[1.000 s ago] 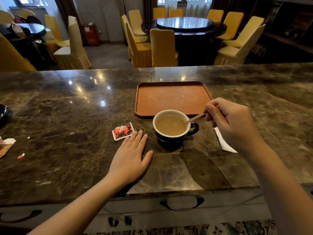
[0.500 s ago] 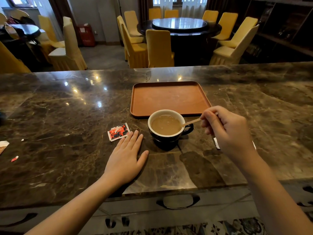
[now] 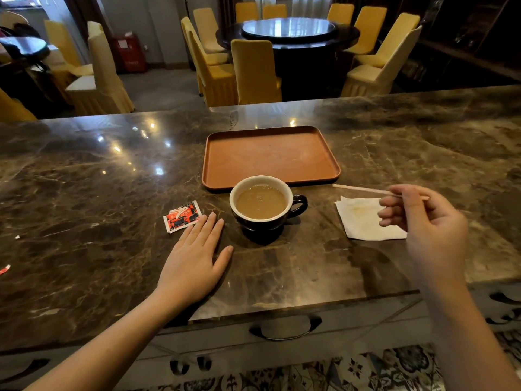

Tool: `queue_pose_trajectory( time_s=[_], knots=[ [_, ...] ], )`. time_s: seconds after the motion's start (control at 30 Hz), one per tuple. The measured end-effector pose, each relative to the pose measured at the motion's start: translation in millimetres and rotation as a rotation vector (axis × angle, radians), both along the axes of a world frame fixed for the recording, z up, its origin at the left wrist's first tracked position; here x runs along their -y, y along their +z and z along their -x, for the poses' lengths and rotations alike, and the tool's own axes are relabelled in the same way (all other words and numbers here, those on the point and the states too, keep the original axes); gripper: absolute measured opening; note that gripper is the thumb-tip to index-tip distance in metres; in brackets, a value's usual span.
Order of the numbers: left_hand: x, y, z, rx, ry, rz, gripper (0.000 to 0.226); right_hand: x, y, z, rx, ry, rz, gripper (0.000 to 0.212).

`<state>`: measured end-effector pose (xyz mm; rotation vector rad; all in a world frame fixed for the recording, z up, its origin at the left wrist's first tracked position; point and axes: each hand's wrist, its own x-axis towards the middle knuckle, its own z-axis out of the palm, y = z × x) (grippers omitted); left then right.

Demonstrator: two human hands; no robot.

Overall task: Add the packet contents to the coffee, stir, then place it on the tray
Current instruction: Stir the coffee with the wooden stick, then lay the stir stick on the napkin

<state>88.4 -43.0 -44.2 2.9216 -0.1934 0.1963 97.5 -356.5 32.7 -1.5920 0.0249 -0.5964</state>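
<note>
I can read no text here. The torn red packet (image 3: pixel 182 216) on the counter carries some print, but it is too small for me to read.

Pretty dim on my feed, daylight only from the far windows (image 3: pixel 270 1), spot glare on the glossy counter (image 3: pixel 141 153), soft shadow under the cup (image 3: pixel 262 204), right hand (image 3: pixel 423 221) motion-blurred, and edges bowed by the wide lens.
</note>
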Motion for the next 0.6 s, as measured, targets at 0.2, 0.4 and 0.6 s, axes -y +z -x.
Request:
queue_pose_trajectory(
  time_s=[0.2, 0.4, 0.6],
  knots=[
    [0, 0, 0, -0.006, 0.008, -0.013, 0.068, 17, -34, 11, -0.04, -0.212, -0.023, 0.016],
    [0, 0, -1, -0.024, 0.008, -0.008, 0.069, 17, -51, 19, 0.02, -0.306, 0.2, 0.025],
    [0, -1, -1, -0.006, 0.004, -0.024, 0.067, 34, -60, 35, -0.017, -0.284, 0.45, 0.023]
  ],
)
